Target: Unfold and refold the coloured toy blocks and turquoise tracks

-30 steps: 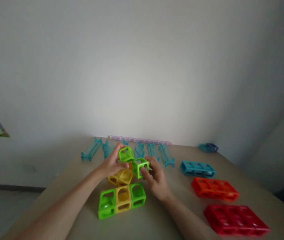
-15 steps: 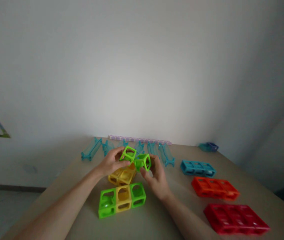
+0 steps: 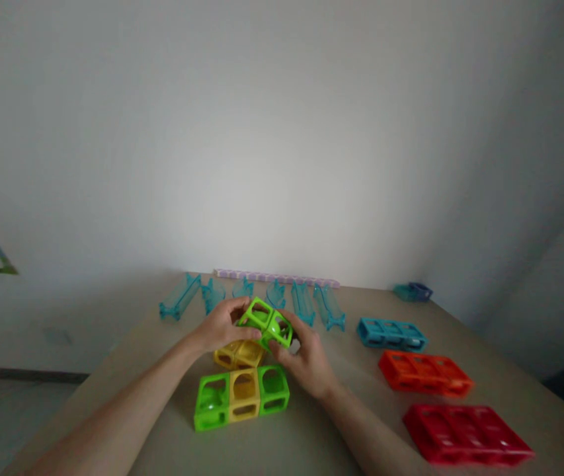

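My left hand (image 3: 219,325) grips a light-green hollow cube block (image 3: 258,313) between thumb and fingers. A second green cube block (image 3: 279,329) is in my right hand (image 3: 309,360), its thumb along the lower side. The two cubes meet at their adjoining sides, tilted above the table; whether they are locked together I cannot tell. Just below them lie yellow cube blocks (image 3: 239,355), partly covered by my hands. Nearer to me rests a joined row of green, yellow and green blocks (image 3: 244,396).
On the right lie a blue block row (image 3: 392,334), an orange one (image 3: 425,373) and a red one (image 3: 467,434). Clear-blue track pieces (image 3: 181,297) line the back, before a patterned purple strip (image 3: 276,277) by the wall. Blue and purple pieces (image 3: 413,292) sit in the far right corner.
The two green cubes, apart at different angles before, now sit against each other. My right hand has turned its cube and moved slightly left.
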`<move>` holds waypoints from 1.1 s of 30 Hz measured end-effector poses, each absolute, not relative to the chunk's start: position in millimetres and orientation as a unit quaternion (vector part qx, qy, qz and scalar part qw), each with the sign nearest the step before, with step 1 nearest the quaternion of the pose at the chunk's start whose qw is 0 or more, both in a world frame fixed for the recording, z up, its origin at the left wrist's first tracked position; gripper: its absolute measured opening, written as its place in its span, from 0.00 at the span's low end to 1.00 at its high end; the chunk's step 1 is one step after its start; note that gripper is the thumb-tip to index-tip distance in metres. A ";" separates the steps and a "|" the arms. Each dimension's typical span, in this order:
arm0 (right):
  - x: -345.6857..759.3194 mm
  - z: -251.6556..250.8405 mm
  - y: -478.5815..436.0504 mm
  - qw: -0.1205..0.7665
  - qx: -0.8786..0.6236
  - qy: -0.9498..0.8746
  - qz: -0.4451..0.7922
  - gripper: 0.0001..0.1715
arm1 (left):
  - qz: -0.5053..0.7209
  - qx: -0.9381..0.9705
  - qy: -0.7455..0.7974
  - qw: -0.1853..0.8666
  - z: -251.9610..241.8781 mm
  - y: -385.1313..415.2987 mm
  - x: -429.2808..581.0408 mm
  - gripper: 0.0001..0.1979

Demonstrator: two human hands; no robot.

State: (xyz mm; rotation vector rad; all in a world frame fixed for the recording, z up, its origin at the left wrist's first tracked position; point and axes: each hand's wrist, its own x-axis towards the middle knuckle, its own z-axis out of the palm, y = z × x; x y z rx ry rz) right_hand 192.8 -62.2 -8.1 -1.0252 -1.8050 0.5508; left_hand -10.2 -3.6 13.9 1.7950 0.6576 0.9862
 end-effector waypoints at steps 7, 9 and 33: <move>193.0 -9.1 -61.5 0.479 -0.431 -0.736 0.209 0.28 | 0.398 0.747 0.275 0.455 14.3 -5.5 -10.3 0.21; 192.4 -10.1 -62.0 0.478 -0.432 -0.734 0.216 0.28 | 0.390 0.759 0.282 0.439 15.3 -7.4 -10.4 0.22; 203.7 5.0 -70.1 0.411 -0.418 -0.781 0.215 0.23 | 0.460 0.635 0.212 0.583 17.8 -6.4 -12.8 0.24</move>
